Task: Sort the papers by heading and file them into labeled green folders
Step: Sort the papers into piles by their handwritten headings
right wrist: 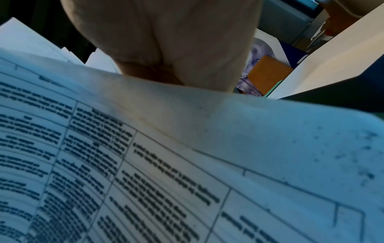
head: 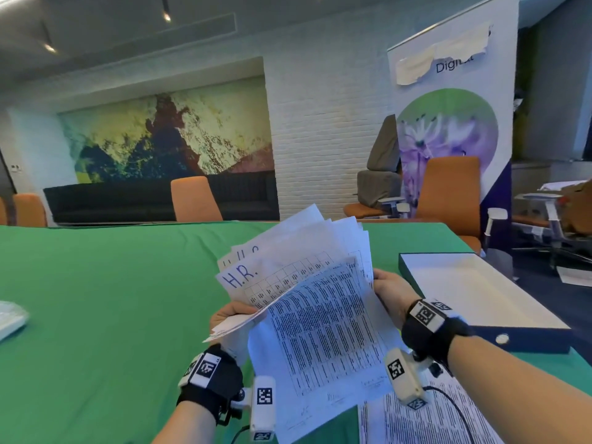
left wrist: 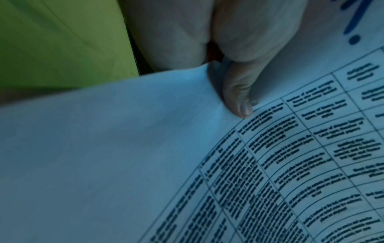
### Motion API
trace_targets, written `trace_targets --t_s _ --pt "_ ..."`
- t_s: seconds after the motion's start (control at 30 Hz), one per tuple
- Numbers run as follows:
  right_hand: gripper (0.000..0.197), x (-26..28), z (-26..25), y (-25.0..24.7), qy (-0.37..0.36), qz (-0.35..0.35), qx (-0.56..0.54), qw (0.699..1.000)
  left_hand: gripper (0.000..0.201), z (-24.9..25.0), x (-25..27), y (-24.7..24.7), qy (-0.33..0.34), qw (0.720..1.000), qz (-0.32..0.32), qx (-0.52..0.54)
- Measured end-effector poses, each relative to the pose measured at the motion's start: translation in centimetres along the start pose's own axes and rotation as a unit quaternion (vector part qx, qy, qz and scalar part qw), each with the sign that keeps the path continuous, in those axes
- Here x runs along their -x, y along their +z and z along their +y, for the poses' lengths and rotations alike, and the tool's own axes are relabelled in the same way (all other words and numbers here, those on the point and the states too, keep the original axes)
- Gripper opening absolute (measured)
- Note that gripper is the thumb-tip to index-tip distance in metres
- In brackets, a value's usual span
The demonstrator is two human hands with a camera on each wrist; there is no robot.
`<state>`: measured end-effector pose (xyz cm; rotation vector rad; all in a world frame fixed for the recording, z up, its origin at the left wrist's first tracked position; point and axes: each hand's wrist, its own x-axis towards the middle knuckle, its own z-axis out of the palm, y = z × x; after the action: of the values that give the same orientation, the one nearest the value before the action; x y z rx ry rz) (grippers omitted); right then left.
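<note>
A fanned stack of papers is held up above the green table. One sheet in the fan carries a handwritten blue heading "H.R.". My left hand grips the stack's left edge; its thumb presses on a printed table sheet. My right hand holds the front sheet by its right edge, fingers behind the paper. In the right wrist view the palm rises behind that sheet. No green folder shows.
Another printed sheet lies on the table at the near right. An open dark box with a white inside stands at the right. A white object sits at the left edge. Orange chairs line the far side.
</note>
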<state>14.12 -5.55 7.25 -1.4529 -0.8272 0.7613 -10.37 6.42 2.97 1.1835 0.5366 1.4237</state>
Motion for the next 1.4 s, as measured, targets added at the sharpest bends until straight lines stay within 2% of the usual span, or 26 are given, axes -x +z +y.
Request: trace_targets --t_s 0.03,0.1,0.13,0.23,0.3,0.33,0.4,0.43,0.5,0.53,0.6,0.63,0.73,0.87,0.9,0.93,0.97,1.0,1.03,1.1,1.17,1.2,1.3,1.4 --pt "0.029 -0.1 0.1 0.0 0.001 0.014 -0.005 1.0 0.055 -0.1 0.0 0.1 -0.003 1.0 -0.006 -0.012" --pt "0.024 0.0 -0.1 0.3 0.003 0.037 -0.005 0.999 0.025 0.2 0.1 0.4 -0.022 0.997 -0.039 -0.056" --pt "0.03 -0.1 -0.1 0.3 0.008 0.044 0.006 0.999 0.012 0.4 0.2 0.5 -0.029 0.995 -0.057 -0.073" --pt "0.06 0.2 -0.5 0.4 0.004 0.065 0.077 0.995 0.013 0.7 0.2 0.8 -0.023 0.991 -0.087 -0.099" --pt "0.056 0.8 -0.8 0.2 -0.039 0.091 0.12 0.988 0.017 1.2 0.4 1.1 0.009 0.985 -0.1 -0.139" --pt "0.053 0.9 -0.7 0.0 -0.057 0.105 0.135 0.984 0.013 1.4 0.5 1.3 0.018 0.981 -0.114 -0.157" --pt "0.047 1.3 -0.7 -0.5 -0.065 0.129 0.161 0.976 0.004 1.8 1.1 1.7 0.023 0.974 -0.138 -0.176" --pt "0.045 1.4 -0.7 -0.7 -0.062 0.134 0.162 0.976 0.004 1.9 1.3 1.9 0.012 0.976 -0.129 -0.176" --pt "0.049 1.3 -0.4 -0.9 -0.046 0.125 0.129 0.983 0.013 2.0 1.6 2.5 -0.006 0.983 -0.089 -0.158" --pt "0.057 1.7 -0.3 -0.8 -0.024 0.109 0.097 0.989 0.019 1.9 1.9 2.7 -0.01 0.986 -0.075 -0.15" --pt "0.087 1.8 0.1 -0.8 0.013 0.078 0.03 0.996 0.019 1.5 2.1 2.8 -0.024 0.986 -0.062 -0.155" --pt "0.094 2.1 0.0 -0.8 0.016 0.066 0.008 0.998 0.015 1.4 2.2 2.8 -0.03 0.985 -0.059 -0.161" --pt "0.078 3.3 -0.8 -0.6 -0.001 0.07 -0.049 0.996 0.01 1.3 2.2 2.8 -0.031 0.978 -0.065 -0.193" --pt "0.097 3.6 -1.0 -1.1 0.004 0.012 -0.027 1.0 0.011 1.9 2.7 3.2 -0.024 0.978 -0.062 -0.198" --pt "0.088 3.7 -0.9 -1.3 0.004 -0.002 -0.002 1.0 0.011 1.9 2.7 3.2 -0.025 0.978 -0.047 -0.203" --pt "0.071 3.8 -0.5 -1.6 0.007 -0.005 0.052 0.999 0.011 1.9 2.8 3.0 -0.028 0.979 -0.031 -0.2" --pt "0.054 4.0 0.0 -2.1 0.005 -0.012 0.132 0.991 0.013 1.7 2.8 2.8 -0.036 0.98 -0.01 -0.197" --pt "0.046 4.1 0.9 -2.8 0.014 -0.018 0.229 0.973 0.016 1.6 2.7 2.4 -0.043 0.98 0.009 -0.195" --pt "0.051 4.2 2.4 -3.7 0.037 -0.028 0.328 0.943 0.019 1.5 2.7 2.1 -0.047 0.979 0.024 -0.198" --pt "0.067 5.0 5.3 -5.6 0.116 -0.052 0.488 0.863 0.022 1.4 2.8 1.5 -0.047 0.977 0.036 -0.204" --pt "0.077 6.3 7.7 -7.3 0.167 -0.048 0.588 0.79 0.023 1.5 2.7 1.3 -0.051 0.977 0.039 -0.206" --pt "0.082 6.8 8.6 -7.9 0.19 -0.038 0.606 0.772 0.027 1.5 2.6 1.2 -0.053 0.976 0.039 -0.209" --pt "0.11 7.6 10.6 -9.4 0.243 -0.001 0.592 0.768 0.035 1.6 2.7 1.6 -0.049 0.972 0.027 -0.229" --pt "0.114 8.0 10.7 -10.0 0.258 0.036 0.581 0.771 0.039 1.6 2.8 2.4 -0.055 0.968 0.016 -0.245"
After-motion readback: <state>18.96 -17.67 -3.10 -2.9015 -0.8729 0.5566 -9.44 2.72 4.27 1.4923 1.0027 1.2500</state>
